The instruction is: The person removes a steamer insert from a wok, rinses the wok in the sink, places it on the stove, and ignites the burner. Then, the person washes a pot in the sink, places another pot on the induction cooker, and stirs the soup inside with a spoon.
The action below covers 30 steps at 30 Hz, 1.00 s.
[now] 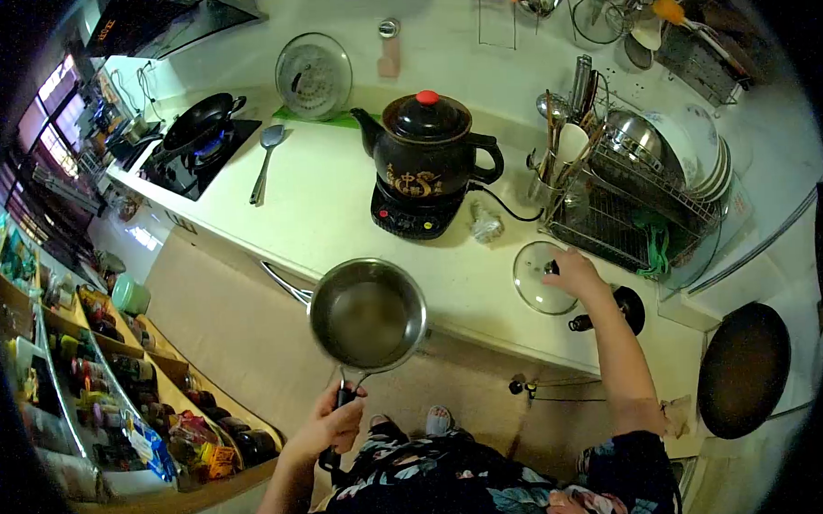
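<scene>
My left hand is wrapped round the black handle of a steel saucepan. The pan is held out in front of the counter's front edge, with cloudy liquid or a dull bottom showing inside; I cannot make out which. On the counter to the right, my right hand has its fingers at the dark knob of a glass lid, pinching it. The lid appears to lie flat on the counter. Close to that hand is a dark object with a brown handle, partly hidden by my forearm.
A black ceramic kettle stands on an electric base. A dish rack with bowls and plates is at right. At left, a wok sits over a lit flame, near a spatula. Shelves of jars stand low left.
</scene>
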{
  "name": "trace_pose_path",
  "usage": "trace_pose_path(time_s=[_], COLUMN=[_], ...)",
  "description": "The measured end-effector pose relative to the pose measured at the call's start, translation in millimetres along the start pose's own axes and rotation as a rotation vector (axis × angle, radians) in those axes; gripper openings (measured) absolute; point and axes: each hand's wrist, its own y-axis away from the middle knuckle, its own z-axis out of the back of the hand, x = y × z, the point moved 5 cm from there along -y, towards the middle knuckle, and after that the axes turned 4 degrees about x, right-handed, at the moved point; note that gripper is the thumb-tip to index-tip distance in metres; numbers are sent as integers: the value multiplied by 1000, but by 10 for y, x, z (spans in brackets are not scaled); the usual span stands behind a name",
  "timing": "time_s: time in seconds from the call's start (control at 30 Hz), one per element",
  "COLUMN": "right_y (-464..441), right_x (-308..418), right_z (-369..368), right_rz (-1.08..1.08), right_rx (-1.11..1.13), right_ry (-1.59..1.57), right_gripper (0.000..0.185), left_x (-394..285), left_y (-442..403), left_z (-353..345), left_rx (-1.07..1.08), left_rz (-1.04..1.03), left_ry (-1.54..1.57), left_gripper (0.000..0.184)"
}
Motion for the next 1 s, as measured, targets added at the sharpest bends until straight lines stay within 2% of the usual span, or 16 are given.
trace_pose_path(time_s=[0.03, 0.2, 0.23, 0.27, 0.3, 0.33, 0.4, 0.47, 0.53, 0.57, 0.6, 0.67, 0.73, 0.83, 0.87, 1.0], right_y=[-104, -555, -615, -636, -621, -697, -148, 135, 441, 574, 599, 792, 852, 784, 727, 558], right_x=[43, -298, -338, -353, -258, -260, 688, 1445, 2463, 3012, 3416, 4352, 5081, 5861, 6021, 6536], right_z=[-69, -442, -467, -488, -438, -487, -87, 109, 315, 394, 367, 390, 263, -12, -100, -302], right_rz=[-39, 3, -58, 49, 21, 22, -24, 228, 397, 568, 667, 960, 1083, 1243, 1262, 1327], right_rx=[66, -228, -216, -285, -298, -389, -403, -494, -452, -402, -384, -393, -301, -193, -178, -139], right_ry=[70, -111, -126, 15, -54, 29, 26, -27, -112, -193, -283, -277, -253, -189, -175, -129], right_gripper=[63, 31, 26, 21, 20, 20, 20, 23, 27, 34, 32, 33, 35, 39, 38, 35], left_x=[4, 1, -22, -74, -112, -117, -240, -340, -452, -505, -478, -507, -613, -691, -689, -738], left_y=[61, 308, 351, 383, 413, 436, 554, 637, 690, 721, 719, 757, 827, 942, 956, 1031], left_z=[80, 565, 669, 787, 912, 1065, 1325, 1611, 1837, 1955, 2084, 2279, 2378, 2534, 2645, 2901], left_rx=[-33, -127, -131, -128, -117, -116, -155, -157, -160, -160, -102, -85, -78, -69, -132, -138], left_rz=[-4, -77, -90, -107, -121, -132, -134, -137, -115, -101, -105, -113, -138, -157, -207, -278], left_ry=[18, 75, 91, 98, 98, 112, 81, 37, 6, -12, 61, 54, 27, 65, -55, 70], left_gripper=[17, 21, 21, 21, 22, 24, 26, 29, 30, 30, 29, 29, 33, 32, 31, 31])
